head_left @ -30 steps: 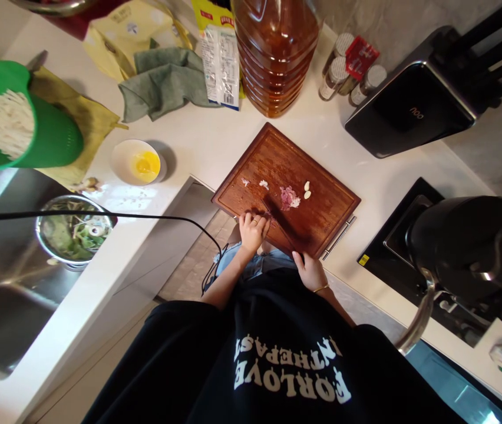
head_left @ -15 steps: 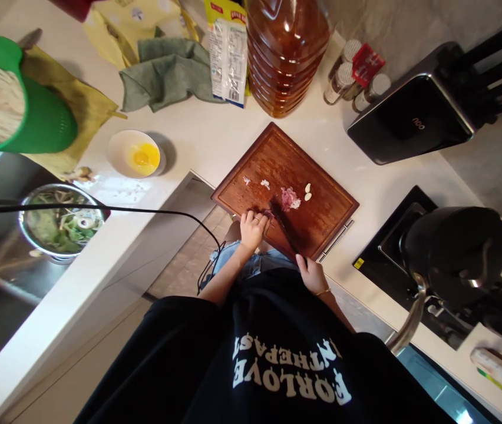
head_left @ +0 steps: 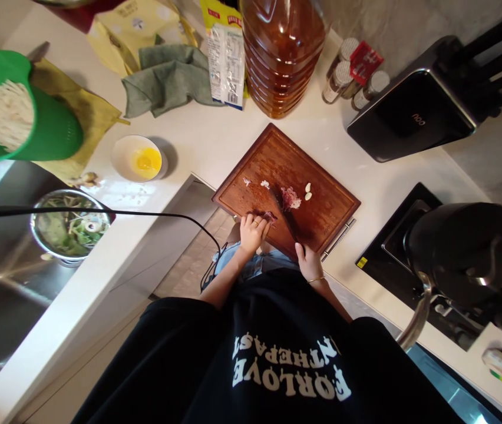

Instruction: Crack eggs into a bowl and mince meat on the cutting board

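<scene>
My right hand (head_left: 309, 262) is wrapped round the handle of a dark-bladed knife (head_left: 287, 217). Its blade slants across a brown wooden cutting board (head_left: 326, 221), beside a pile of chopped pinkish-white red onion (head_left: 290, 199). At the board's near left edge, my left hand (head_left: 253, 234) has its fingers curled on purple red onion pieces (head_left: 267, 215), partly hidden by the fingertips. Two peeled garlic cloves (head_left: 307, 191) lie right of the pile, and small white bits (head_left: 264, 184) are scattered on its left.
A bowl with egg yolk (head_left: 145, 162) stands left of the board; a big oil bottle (head_left: 284, 65) rises behind. On the right are a knife block (head_left: 414, 112) and a black pot (head_left: 458, 253). A black cable (head_left: 162, 214) crosses above the sink's left side.
The knife blade has shifted up and right, away from my left fingers, toward the chopped pile. My left hand stays at nearly the same spot. The whole view has moved slightly.
</scene>
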The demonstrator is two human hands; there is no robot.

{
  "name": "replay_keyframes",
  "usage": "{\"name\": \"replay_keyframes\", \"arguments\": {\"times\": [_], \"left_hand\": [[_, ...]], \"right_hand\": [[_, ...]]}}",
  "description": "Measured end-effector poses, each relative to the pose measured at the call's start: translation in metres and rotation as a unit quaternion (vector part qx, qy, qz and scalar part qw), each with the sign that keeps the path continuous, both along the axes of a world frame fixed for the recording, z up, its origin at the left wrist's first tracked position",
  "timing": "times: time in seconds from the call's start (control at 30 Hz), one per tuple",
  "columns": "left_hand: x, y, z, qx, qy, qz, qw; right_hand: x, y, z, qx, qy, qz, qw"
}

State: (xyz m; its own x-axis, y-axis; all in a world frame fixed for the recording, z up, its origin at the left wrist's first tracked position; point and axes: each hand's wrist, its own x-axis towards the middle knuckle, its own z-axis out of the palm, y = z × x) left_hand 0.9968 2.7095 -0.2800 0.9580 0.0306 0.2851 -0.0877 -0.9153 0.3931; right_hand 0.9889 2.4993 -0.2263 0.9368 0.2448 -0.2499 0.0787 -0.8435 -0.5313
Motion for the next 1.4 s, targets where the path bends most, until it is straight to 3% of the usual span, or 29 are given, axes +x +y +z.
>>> {"name": "replay_keyframes", "arguments": {"times": [0.23, 0.47, 0.7, 0.83, 1.07, 1.27, 1.4], "left_hand": [[-0.003, 0.007, -0.004, -0.034, -0.02, -0.011, 0.999], [0.001, 0.003, -0.004, 0.016, -0.043, 0.02, 0.999], [0.001, -0.002, -0.004, -0.012, 0.003, 0.023, 1.0], [0.002, -0.003, -0.004, -0.017, 0.019, 0.027, 0.999], [0.004, -0.003, -0.001, -0.023, 0.03, 0.028, 0.999], [0.003, -0.002, -0.002, -0.02, 0.026, 0.012, 0.999], [0.003, -0.001, -0.002, -0.014, 0.033, 0.019, 0.999]], "right_hand": [[-0.009, 0.005, 0.017, -0.044, 0.029, 0.029, 0.998], [-0.013, 0.005, 0.022, -0.096, 0.043, 0.049, 0.993], [-0.007, 0.011, 0.023, -0.148, 0.052, 0.056, 0.986], [0.003, 0.022, 0.019, -0.135, 0.045, 0.045, 0.989], [-0.008, -0.003, 0.014, -0.05, 0.053, 0.04, 0.997], [0.012, 0.022, -0.002, -0.017, 0.064, 0.019, 0.998], [0.017, 0.018, -0.005, 0.016, 0.052, 0.011, 0.998]]}}
